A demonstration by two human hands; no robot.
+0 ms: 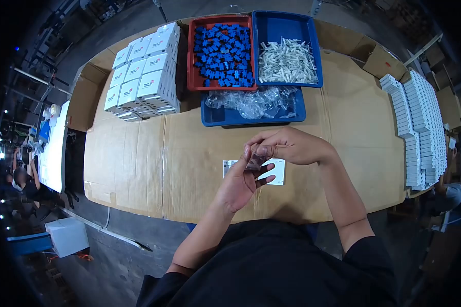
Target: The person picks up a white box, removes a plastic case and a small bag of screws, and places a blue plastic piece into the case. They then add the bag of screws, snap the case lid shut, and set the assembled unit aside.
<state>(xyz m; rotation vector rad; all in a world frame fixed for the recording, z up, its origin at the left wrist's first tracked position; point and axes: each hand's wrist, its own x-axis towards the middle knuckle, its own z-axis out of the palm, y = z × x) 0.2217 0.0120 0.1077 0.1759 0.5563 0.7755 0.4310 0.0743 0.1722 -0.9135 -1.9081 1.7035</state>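
A small clear plastic bag (pixel 254 161) is pinched between my two hands above the middle of the cardboard-covered table (pixel 194 163). My left hand (pixel 237 183) grips its near left side with thumb and index finger, the other fingers spread beneath. From the right and above, my right hand (pixel 294 145) closes its fingertips on the bag's upper edge. What is inside the bag cannot be made out. Below the hands lies a white rectangular piece (pixel 277 174), partly hidden by my left hand and the bag.
Stacked white boxes (pixel 144 77) stand at the back left. A red tray (pixel 191 61) holds blue parts; a blue tray (pixel 287 25) holds small white pieces. Another blue tray (pixel 210 118) contains clear plastic bags. Grey-white pieces (pixel 420 128) are stacked at right. A person (pixel 28 181) is far left.
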